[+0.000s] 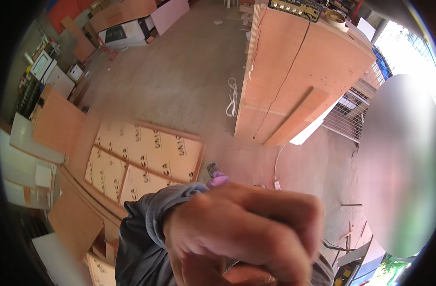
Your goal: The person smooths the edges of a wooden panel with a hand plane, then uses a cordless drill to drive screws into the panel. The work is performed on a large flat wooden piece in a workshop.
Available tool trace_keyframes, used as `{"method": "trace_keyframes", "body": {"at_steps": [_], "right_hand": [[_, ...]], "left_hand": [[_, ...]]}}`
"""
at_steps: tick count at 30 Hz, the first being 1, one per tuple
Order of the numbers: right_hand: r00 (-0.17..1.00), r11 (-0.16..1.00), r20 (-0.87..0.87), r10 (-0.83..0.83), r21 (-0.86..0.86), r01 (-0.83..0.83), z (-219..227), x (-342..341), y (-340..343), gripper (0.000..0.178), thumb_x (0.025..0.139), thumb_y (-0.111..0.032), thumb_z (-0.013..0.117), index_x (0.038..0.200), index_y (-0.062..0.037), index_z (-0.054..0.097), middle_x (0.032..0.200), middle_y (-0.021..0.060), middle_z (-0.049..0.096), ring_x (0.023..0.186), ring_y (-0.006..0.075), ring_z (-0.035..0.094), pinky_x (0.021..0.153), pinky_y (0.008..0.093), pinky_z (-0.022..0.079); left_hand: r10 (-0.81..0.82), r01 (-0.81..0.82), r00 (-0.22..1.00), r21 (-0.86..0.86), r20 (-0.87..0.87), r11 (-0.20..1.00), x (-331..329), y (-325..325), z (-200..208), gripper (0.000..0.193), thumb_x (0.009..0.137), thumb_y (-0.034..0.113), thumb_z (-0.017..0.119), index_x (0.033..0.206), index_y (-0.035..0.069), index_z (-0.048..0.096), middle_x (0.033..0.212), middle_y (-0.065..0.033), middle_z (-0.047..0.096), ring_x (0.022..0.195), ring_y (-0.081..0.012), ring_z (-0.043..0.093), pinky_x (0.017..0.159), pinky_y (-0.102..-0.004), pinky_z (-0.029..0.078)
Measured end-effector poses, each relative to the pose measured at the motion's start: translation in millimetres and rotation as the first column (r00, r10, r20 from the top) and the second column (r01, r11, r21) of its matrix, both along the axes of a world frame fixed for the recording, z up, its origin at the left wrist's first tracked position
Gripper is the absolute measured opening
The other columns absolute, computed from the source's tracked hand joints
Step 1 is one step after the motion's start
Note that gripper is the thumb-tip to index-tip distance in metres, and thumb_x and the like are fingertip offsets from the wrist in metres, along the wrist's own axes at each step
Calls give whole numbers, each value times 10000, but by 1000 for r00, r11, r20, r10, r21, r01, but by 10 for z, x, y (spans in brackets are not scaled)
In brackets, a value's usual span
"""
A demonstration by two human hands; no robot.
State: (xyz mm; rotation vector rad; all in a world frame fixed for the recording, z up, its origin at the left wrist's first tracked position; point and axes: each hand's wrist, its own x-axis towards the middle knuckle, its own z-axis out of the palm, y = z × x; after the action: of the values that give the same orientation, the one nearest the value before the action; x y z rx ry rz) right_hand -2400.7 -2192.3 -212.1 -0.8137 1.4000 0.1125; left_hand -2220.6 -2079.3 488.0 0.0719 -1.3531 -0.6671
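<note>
My left hand (pixel 237 229) is raised very close to the view, its dark grey sleeve (pixel 151 214) coming in from the lower left. Its fingers are curled over toward the right and slightly blurred. Whatever they may hold is hidden behind the knuckles. Under the curled fingers a reddish-brown patch (pixel 249 274) shows, too covered to name. I cannot make out my right hand; grey cloth (pixel 323 271) shows at the lower right. Beyond my left hand, a shoe (pixel 212 168) and a bit of purple cloth (pixel 219 178) stick out on the floor.
A framed wooden panel (pixel 163 145) with printed sheeting lies on the left. Tall plywood casework (pixel 275 62) stands ahead, a plank (pixel 299 114) leaning on it and a device with knobs (pixel 294 8) on top. A white cable (pixel 232 97) lies nearby. A blurred pale oval (pixel 401 167) covers the right.
</note>
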Motion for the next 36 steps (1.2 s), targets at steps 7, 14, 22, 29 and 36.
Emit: {"method": "trace_keyframes", "body": {"at_steps": [7,14,22,29,36], "right_hand": [[812,712,-263,521,-391,-584,451,1707,-1147,434,892,-400,646,1245,-156,709,1267,110,700,1092,275,682,934,427,538],[463,280,-526,714,-391,-876,946,3420,-1976,457,897,-456,612,1260,-195,707,1288,98,692,1186,293,667,1008,448,516],[350,121,-434,830,-472,-873,401,5845,-3040,379,878,-410,641,1158,-174,742,1176,111,727,1095,290,704,923,454,546],[216,-10,-448,867,-450,-893,-247,7157,-4458,315,862,-369,666,1068,-156,772,1078,122,757,1014,286,736,849,460,571],[230,-95,-652,722,-424,-901,107,8548,-6430,225,893,-167,618,1035,-145,791,1123,131,753,1002,307,738,782,461,582]], "left_hand": [[134,-286,937,487,322,826,1652,-844,-1140,167,939,119,648,825,-2,637,785,-101,591,693,-206,568,633,-326,460],[199,-558,767,482,610,675,2863,-1635,-1189,196,896,80,703,1055,-26,661,828,-84,639,739,-166,611,703,-307,500],[415,-862,498,383,762,332,4653,-2391,-1464,154,885,31,718,1031,-8,689,850,-109,684,748,-189,666,689,-311,526],[273,-962,196,238,942,-130,7838,-3414,-3550,222,949,236,676,1002,26,725,897,-178,697,795,-348,694,691,-430,546],[-624,-808,559,190,546,-558,9306,-2282,-5957,607,930,563,577,1294,84,665,1271,-230,668,1187,-398,632,986,-515,502]]}}
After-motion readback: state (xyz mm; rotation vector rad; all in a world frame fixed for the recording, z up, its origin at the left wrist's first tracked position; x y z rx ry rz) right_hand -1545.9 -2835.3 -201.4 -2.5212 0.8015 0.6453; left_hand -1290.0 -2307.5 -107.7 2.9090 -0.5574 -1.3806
